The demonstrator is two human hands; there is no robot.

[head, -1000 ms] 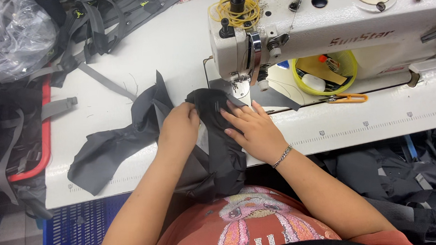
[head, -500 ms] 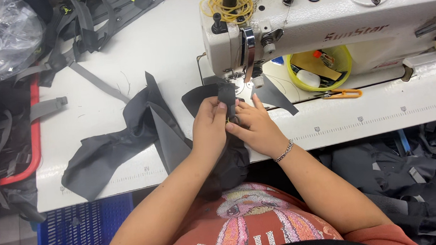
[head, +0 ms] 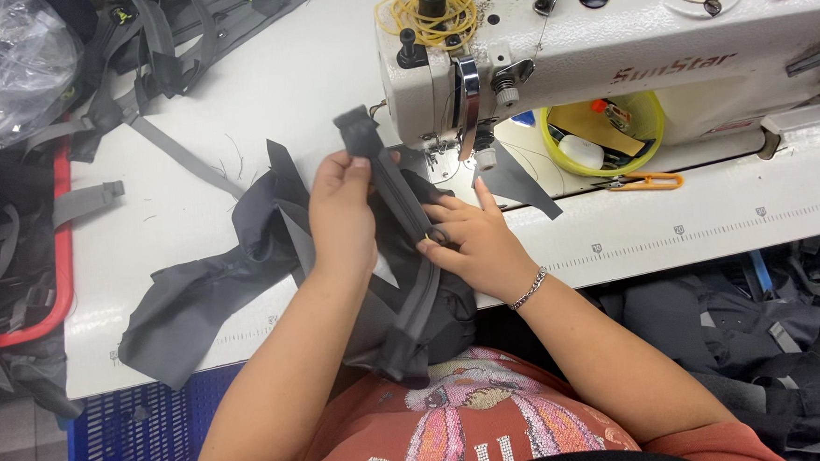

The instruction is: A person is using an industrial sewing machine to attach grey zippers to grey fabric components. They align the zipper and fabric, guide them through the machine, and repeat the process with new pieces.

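White tabletop filled most of the view, marked along its near edge with a printed ruler strip, and a white industrial sewing machine stood on it at the upper right, a tangle of yellow thread lying on its top. Left of the table, dark bags with grey straps were heaped beside a clear plastic bag, and a blue slotted crate sat under the table's near edge. More dark fabric was piled below the table on the right.

Behind the needle, under the machine's arm, stood a round yellow tub; it held a white oval piece, a tan card and a small item with an orange tip, too small to identify. Orange-handled snips lay on the table just in front of the tub.

A dark grey fabric piece sprawled across the table from the left toward the needle and hung over the near edge into the person's lap. Along it ran a black zipper strip, lifted up in front of the machine. The left hand was pinched shut on the strip's upper part, thumb near its top end. The right hand gripped the strip lower down, fingertips closed on it, a thin bracelet at the wrist.
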